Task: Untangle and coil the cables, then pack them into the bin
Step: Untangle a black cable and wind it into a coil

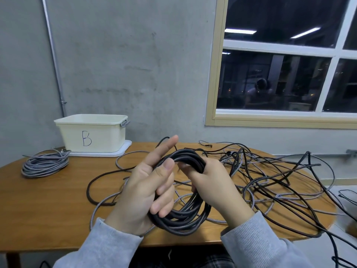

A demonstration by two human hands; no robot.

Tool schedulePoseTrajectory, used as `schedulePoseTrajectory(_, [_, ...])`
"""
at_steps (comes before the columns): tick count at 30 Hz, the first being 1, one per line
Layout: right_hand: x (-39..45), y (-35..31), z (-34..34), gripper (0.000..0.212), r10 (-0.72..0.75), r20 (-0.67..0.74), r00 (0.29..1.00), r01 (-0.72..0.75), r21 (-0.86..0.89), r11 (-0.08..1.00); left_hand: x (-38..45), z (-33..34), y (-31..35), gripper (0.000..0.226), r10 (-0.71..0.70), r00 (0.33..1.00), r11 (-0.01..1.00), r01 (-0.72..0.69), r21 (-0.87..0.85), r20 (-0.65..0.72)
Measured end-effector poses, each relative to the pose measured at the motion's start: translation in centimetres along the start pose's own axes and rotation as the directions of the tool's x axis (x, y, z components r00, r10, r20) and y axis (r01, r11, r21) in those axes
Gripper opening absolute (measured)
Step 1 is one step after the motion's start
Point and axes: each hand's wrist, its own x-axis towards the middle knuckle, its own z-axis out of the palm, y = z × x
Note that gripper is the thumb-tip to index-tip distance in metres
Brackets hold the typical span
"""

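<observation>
A coil of black cable hangs between my hands above the wooden table. My left hand holds the coil's left side, thumb over the strands and lower fingers curled round them, index finger pointing up. My right hand grips the coil's upper right with its fingers wrapped round the bundle. A cream bin marked "B" stands at the table's back left on a white lid. Beside it lies a coiled grey cable. A tangle of black and grey cables spreads over the right half of the table.
Loose cable loops lie on the table under my hands. Some strands trail off the table's right edge toward the floor. A concrete wall and a window stand behind the table.
</observation>
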Motion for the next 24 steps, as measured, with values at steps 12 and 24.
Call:
schedulePoseTrajectory(12, [0.0, 2.2, -0.8, 0.007, -0.139, -0.015, 0.99, 0.133, -0.208, 0.969, 0.5, 0.1, 0.9, 0.017, 0.257, 0.899, 0.966, -0.249, 0.067, -0.355])
schedulePoseTrajectory(24, [-0.2, 2.7, -1.9, 0.011, -0.077, -0.08, 0.994, 0.043, -0.367, 0.929, 0.9, -1.6, 1.6, 0.023, 0.432, 0.623, 0.897, -0.372, 0.238, -0.653])
